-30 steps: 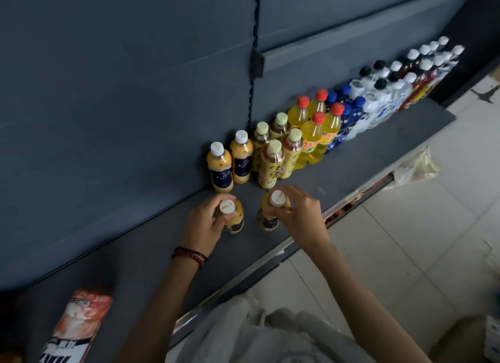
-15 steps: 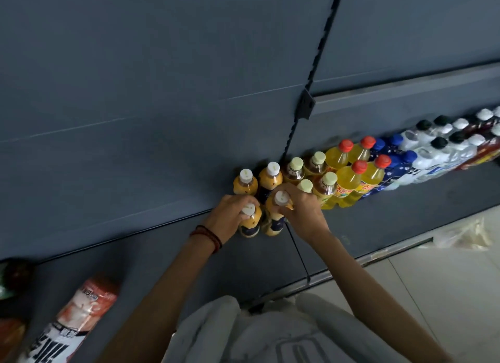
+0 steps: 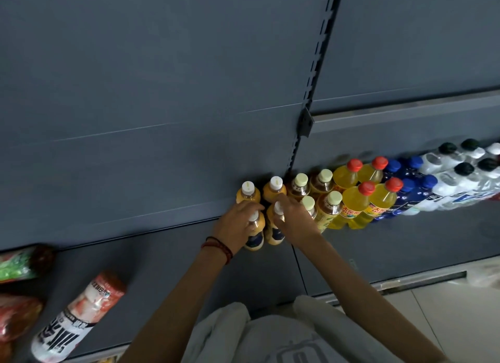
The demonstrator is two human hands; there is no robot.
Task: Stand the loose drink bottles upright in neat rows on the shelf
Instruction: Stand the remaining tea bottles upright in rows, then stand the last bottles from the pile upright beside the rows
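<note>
Just the head view to go on here. Both hands are on a pair of small orange juice bottles with white caps and dark labels. The left hand (image 3: 236,226) has its fingers curled round the neck and shoulder of the left juice bottle (image 3: 255,238). The right hand (image 3: 293,216) is wrapped over the cap and top of the right juice bottle (image 3: 276,231). A second ago these two stood out near the front edge of the shelf (image 3: 176,268), well apart from the rest. Now they've been slid back and stand upright right in front of the back pair of juice bottles (image 3: 273,191), so close I can't tell if they touch. The right one is also snug beside the pale-capped tea bottles (image 3: 328,208). To me the front row now runs on from the red-capped yellow bottles (image 3: 354,204) and blue bottles (image 3: 405,195) without a gap. I'd say this pair is basically placed and just needs letting go, maybe a small nudge to square it up. Not finished though: toward the left end of the shelf a white and red bottle (image 3: 81,311) lies on its side near the front edge. A green item (image 3: 15,266) and a red item (image 3: 16,312) lie further left, too blurry to name.
</note>
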